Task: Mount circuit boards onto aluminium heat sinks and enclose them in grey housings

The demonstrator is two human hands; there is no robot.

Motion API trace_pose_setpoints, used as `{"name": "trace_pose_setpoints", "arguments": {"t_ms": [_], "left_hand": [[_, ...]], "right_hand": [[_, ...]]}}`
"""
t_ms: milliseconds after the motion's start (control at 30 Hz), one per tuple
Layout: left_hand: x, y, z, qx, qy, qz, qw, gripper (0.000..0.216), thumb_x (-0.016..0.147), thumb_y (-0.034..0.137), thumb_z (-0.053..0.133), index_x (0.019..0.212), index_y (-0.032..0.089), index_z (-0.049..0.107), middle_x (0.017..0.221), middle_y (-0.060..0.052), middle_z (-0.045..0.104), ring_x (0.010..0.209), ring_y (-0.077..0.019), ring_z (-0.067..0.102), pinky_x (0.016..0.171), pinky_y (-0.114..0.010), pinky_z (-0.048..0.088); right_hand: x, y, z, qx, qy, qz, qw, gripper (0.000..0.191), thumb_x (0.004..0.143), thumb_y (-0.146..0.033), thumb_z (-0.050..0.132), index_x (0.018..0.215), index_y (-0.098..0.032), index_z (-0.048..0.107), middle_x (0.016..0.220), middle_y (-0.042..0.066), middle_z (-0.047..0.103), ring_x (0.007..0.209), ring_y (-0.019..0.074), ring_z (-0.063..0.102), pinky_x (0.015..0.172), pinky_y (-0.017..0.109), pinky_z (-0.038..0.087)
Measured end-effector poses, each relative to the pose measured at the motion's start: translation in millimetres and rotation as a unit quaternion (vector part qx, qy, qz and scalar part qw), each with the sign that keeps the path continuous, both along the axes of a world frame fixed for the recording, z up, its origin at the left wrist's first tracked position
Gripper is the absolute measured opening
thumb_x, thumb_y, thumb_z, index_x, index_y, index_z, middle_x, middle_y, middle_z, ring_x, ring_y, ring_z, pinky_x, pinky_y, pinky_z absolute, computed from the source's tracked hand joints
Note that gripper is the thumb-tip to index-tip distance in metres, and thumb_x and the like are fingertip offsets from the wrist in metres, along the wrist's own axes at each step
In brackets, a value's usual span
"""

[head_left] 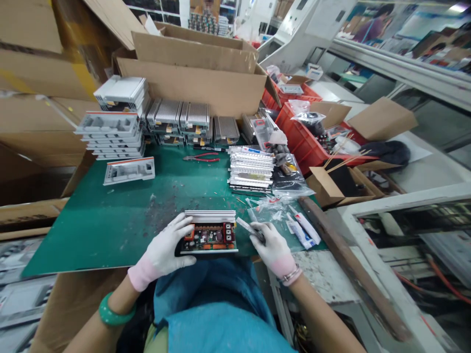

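Observation:
A circuit board module with a ribbed metal heat sink lies at the near edge of the green mat. My left hand, in a white glove, grips the module's left end with fingers wrapped around it. My right hand, also gloved, is closed around a thin grey tool whose tip points toward the module's right end.
Stacks of white plastic covers and ribbed heat sinks stand at the mat's back, before an open cardboard box. Red pliers, a pile of flat parts, plastic bags, white tubes and red bins sit right.

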State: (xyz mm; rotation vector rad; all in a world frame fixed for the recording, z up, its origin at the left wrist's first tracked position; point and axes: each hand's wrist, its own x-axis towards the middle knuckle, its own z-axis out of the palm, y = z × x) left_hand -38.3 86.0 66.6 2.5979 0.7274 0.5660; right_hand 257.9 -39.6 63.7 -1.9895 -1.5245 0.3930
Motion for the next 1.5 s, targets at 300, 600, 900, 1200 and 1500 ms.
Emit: {"name": "trace_pose_setpoints", "arguments": {"t_ms": [300, 600, 900, 1200, 1500], "left_hand": [[0, 9, -0.7, 0.027, 0.026, -0.021, 0.999, 0.059, 0.074, 0.044, 0.074, 0.122, 0.021, 0.049, 0.128, -0.009, 0.061, 0.138, -0.0312, 0.036, 0.117, -0.054, 0.028], [3, 2, -2.8, -0.017, 0.087, 0.052, 0.995, 0.096, 0.063, 0.051, 0.079, 0.140, 0.014, 0.036, 0.150, -0.020, 0.033, 0.142, -0.0401, 0.021, 0.112, -0.056, 0.033], [-1, -1, -9.8, -0.024, 0.054, 0.058, 0.997, 0.106, 0.063, 0.054, 0.079, 0.145, 0.013, 0.026, 0.154, -0.025, 0.021, 0.143, -0.0386, 0.021, 0.114, -0.055, 0.030], [-2, -2, -8.9, -0.033, 0.049, 0.049, 0.997, 0.108, 0.063, 0.049, 0.081, 0.146, 0.015, 0.022, 0.154, -0.024, 0.023, 0.143, -0.0376, 0.022, 0.114, -0.055, 0.030], [-6, -21, -18.2, -0.011, -0.009, 0.087, 0.996, 0.063, 0.084, 0.050, 0.062, 0.134, 0.019, 0.042, 0.149, -0.019, 0.037, 0.139, -0.0333, 0.034, 0.110, -0.050, 0.038]], "right_hand": [[-5, 4, 3.8, -0.031, 0.019, -0.038, 0.999, 0.035, 0.085, -0.034, 0.052, 0.117, -0.021, 0.057, 0.104, 0.007, 0.066, 0.092, 0.0216, 0.067, 0.079, 0.034, 0.053], [-36, 33, 20.8, -0.152, -0.046, 0.036, 0.987, 0.092, 0.081, -0.051, 0.057, 0.153, -0.013, 0.013, 0.067, 0.001, 0.067, 0.066, 0.0245, 0.069, 0.056, 0.029, 0.044], [-40, 41, 26.5, -0.157, -0.074, 0.043, 0.984, 0.093, 0.079, -0.050, 0.060, 0.152, -0.013, 0.016, 0.055, -0.003, 0.062, 0.058, 0.0235, 0.068, 0.052, 0.027, 0.042], [-31, 34, 26.8, -0.149, -0.068, 0.066, 0.984, 0.091, 0.077, -0.051, 0.063, 0.151, -0.018, 0.023, 0.062, -0.003, 0.064, 0.062, 0.0221, 0.068, 0.054, 0.027, 0.042], [-1, 8, 11.3, -0.043, -0.060, 0.006, 0.997, 0.022, 0.087, -0.029, 0.047, 0.101, -0.022, 0.062, 0.102, 0.006, 0.069, 0.085, 0.0200, 0.069, 0.069, 0.030, 0.053]]}}
